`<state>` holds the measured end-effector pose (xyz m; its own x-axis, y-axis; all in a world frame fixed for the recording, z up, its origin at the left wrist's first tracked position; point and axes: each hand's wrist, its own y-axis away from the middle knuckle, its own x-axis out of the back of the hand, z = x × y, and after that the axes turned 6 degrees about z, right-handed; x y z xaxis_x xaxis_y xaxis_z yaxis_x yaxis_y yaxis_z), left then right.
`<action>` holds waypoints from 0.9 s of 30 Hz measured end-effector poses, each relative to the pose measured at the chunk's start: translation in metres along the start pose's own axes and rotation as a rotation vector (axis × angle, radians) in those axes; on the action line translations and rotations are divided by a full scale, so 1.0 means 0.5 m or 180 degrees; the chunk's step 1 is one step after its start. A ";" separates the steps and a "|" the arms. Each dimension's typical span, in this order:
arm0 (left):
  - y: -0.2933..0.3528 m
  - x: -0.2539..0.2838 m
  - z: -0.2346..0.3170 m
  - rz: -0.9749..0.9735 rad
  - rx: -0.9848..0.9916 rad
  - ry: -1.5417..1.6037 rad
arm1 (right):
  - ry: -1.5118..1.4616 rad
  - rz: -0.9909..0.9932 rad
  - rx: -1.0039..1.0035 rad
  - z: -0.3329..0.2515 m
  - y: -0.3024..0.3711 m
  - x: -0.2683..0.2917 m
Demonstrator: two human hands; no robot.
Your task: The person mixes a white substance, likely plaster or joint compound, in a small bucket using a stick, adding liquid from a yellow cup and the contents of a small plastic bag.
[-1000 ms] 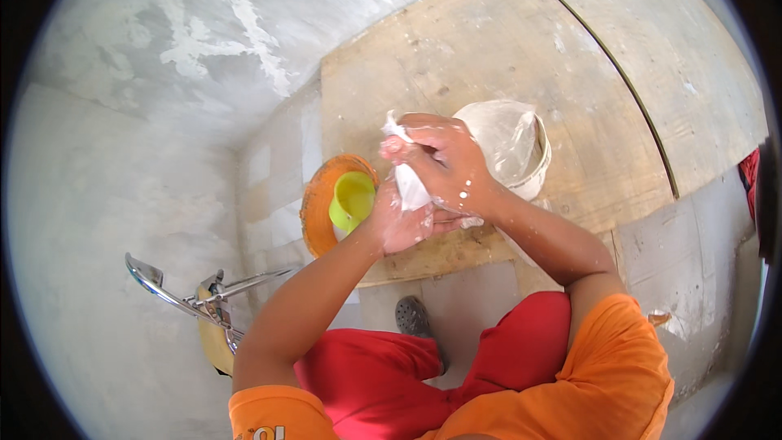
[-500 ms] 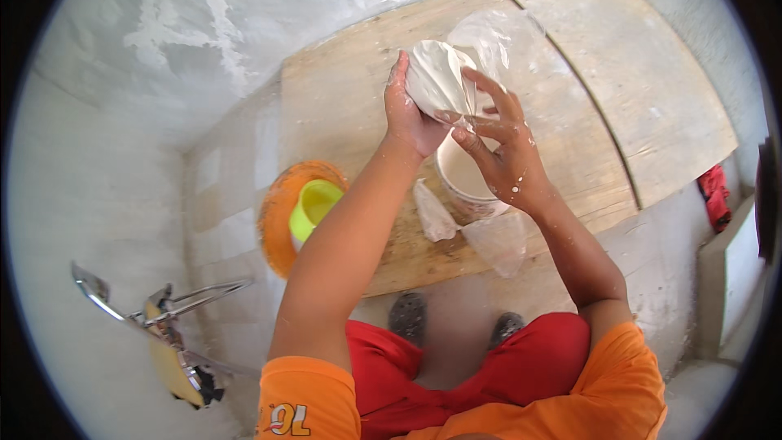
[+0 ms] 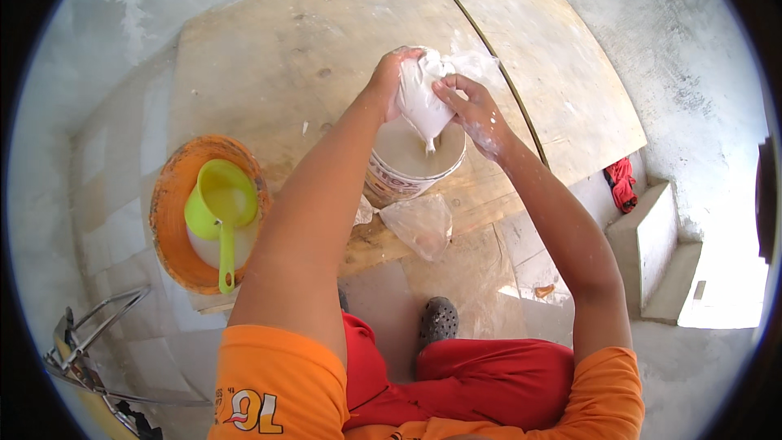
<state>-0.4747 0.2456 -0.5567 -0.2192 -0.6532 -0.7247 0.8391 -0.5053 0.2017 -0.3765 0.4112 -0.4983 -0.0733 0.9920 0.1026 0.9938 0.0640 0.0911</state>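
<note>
A plastic bag of white paste (image 3: 421, 106) hangs over a white bucket (image 3: 397, 185), its narrow tip pointing down at the bucket's mouth. My left hand (image 3: 388, 81) grips the bag from its left and upper side, and some of its fingers are hidden behind it. On the right, my right hand (image 3: 479, 116) pinches the bag between thumb and fingers, with white smears on its skin. Loose clear plastic spreads from the bag's upper right. Pale contents show inside the bucket.
An orange basin (image 3: 169, 232) stands at the left, with a yellow-green dipper (image 3: 221, 195) in it. A clear plastic bag (image 3: 422, 224) lies before the bucket on the plywood board (image 3: 269, 57). A metal-framed object (image 3: 90, 358) is at lower left, a red cloth (image 3: 621, 185) at right.
The bag has turned from held up broadside to hanging tip-down over the bucket. My right hand has gone from spread fingers to pinching it. The view has shifted, showing more of the basin.
</note>
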 end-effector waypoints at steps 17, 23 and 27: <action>0.010 0.030 0.030 0.1779 -0.1026 -0.1588 | 0.0003 0.0640 0.0199 0.074 -0.085 -0.083; -0.019 0.061 0.047 0.1606 -0.0206 -0.0879 | -0.0239 0.0808 -0.0001 0.075 -0.136 -0.074; -0.014 0.061 0.041 0.1602 -0.0351 -0.1367 | -0.0411 0.0936 -0.0337 0.087 -0.178 -0.067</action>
<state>-0.4973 0.2178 -0.5666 0.0525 -0.9721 -0.2288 0.9318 -0.0347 0.3614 -0.4590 0.3772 -0.5531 0.2331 0.9724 0.0142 0.9561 -0.2318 0.1794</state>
